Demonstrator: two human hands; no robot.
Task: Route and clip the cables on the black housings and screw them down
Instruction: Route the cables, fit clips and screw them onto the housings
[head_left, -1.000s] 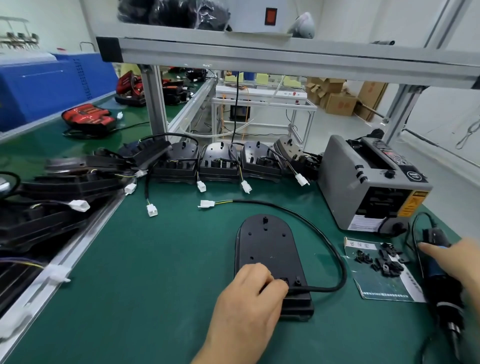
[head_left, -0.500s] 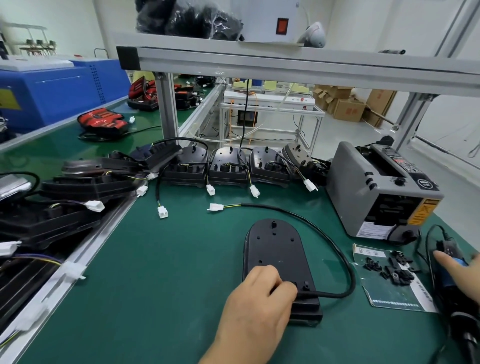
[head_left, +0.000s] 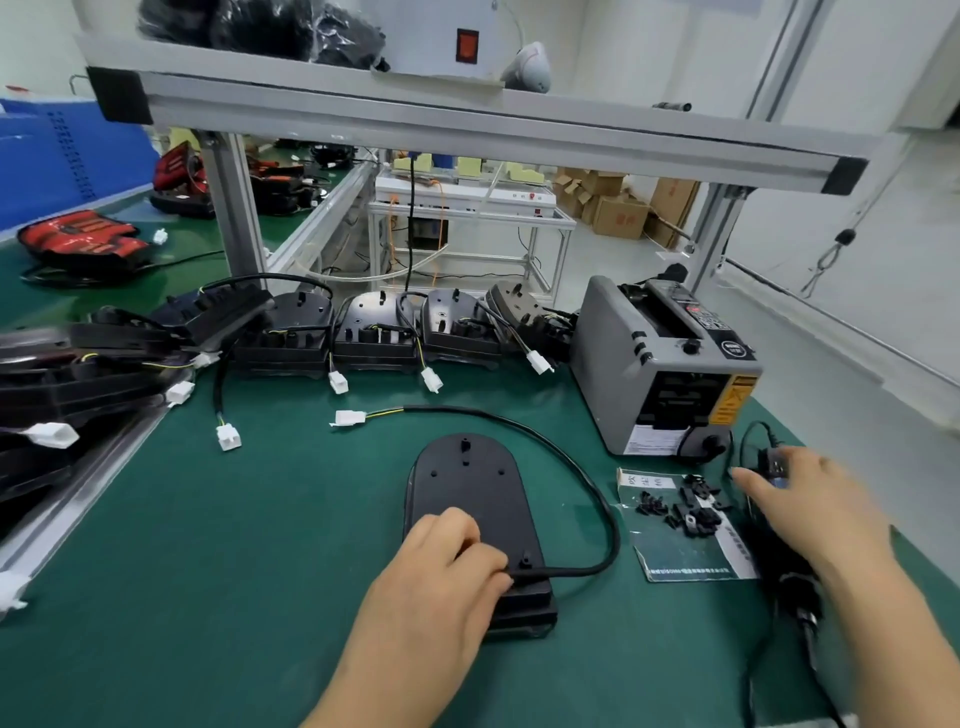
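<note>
Left hand (head_left: 436, 582) rests on the housing (head_left: 467, 493), which lies flat mid-counter (head_left: 208, 571), its fingers curled onto the cable (head_left: 597, 499). Right hand (head_left: 810, 509) hovers blurred over the screwdriver (head_left: 795, 587) beside the clips (head_left: 691, 512); I cannot tell how its fingers are set. More housings (head_left: 374, 327) line the back.

Black housing (head_left: 467, 488), black cable (head_left: 615, 540), white connector (head_left: 349, 417), green mat (head_left: 208, 545), grey dispenser (head_left: 613, 353), yellow label (head_left: 730, 402).
</note>
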